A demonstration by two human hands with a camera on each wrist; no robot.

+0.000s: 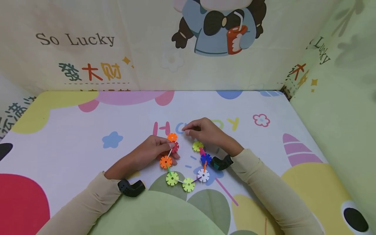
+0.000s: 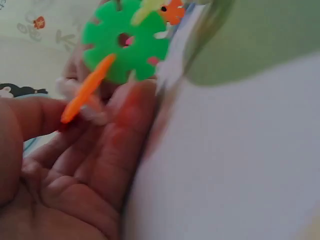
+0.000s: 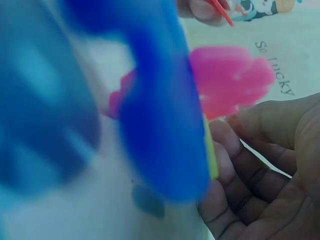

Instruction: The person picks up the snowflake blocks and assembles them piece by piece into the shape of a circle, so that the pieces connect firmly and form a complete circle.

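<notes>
Notched plastic building discs, linked edge to edge, form an open loop in the head view. My left hand (image 1: 157, 147) pinches a red disc (image 1: 176, 147) between thumb and fingers at the loop's left end. An orange disc (image 1: 172, 137) sits just beyond it. In the left wrist view, a green disc (image 2: 125, 42) and an edge-on orange disc (image 2: 87, 90) stand before the fingers. My right hand (image 1: 205, 130) hovers beside the yellow-green disc (image 1: 198, 146) at the other end, fingers loosely bent, no disc visible between the fingertips. A blue disc (image 3: 160, 125) partly blocks the right wrist view.
Yellow-green discs (image 1: 188, 185) and a white disc (image 1: 203, 175) make up the loop's near side. The tabletop (image 1: 88, 137) carries a cartoon print. A printed cloth (image 1: 141, 65) rises behind it, and another cloth (image 1: 337, 107) hangs on the right.
</notes>
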